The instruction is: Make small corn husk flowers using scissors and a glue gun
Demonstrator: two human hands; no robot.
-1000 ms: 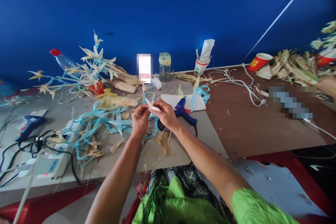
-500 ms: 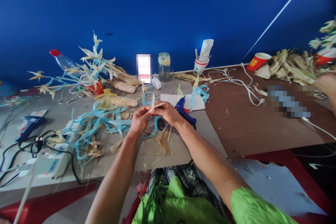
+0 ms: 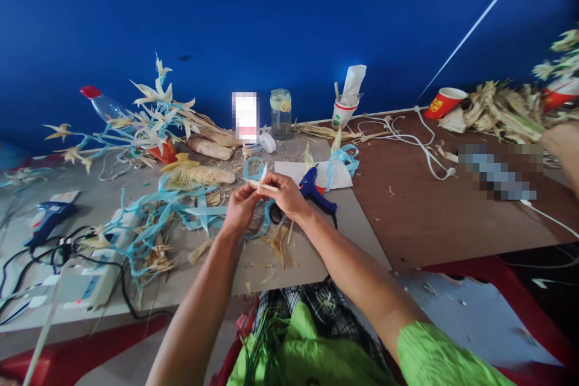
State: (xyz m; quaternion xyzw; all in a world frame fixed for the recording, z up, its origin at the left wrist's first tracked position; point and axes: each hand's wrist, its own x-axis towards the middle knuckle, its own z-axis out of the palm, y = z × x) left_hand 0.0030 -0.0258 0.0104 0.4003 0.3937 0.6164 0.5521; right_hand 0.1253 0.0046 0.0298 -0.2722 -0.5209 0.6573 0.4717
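My left hand (image 3: pixel 239 207) and my right hand (image 3: pixel 283 193) meet above the grey table (image 3: pixel 357 223), pinching a small pale corn husk piece (image 3: pixel 262 177) between their fingertips. The husk's narrow tips poke up and sideways from the fingers. A loop of light blue ribbon (image 3: pixel 253 167) lies just behind the hands. A blue glue gun (image 3: pixel 316 190) rests on the table right beside my right hand, partly on a white sheet (image 3: pixel 332 176). Husk scraps (image 3: pixel 278 241) lie below the hands.
A branch of husk flowers wrapped in blue ribbon (image 3: pixel 145 111) lies at the left. A second glue gun (image 3: pixel 45 220) and a power strip (image 3: pixel 90 280) sit front left. A glass jar (image 3: pixel 281 113), paper cups (image 3: pixel 344 113) and a husk pile (image 3: pixel 502 111) stand behind. Another person's arm (image 3: pixel 563 151) shows at the right edge.
Both hands have turned the husk piece between the fingertips and shifted slightly left and up. The glue gun and the other items stay in place.
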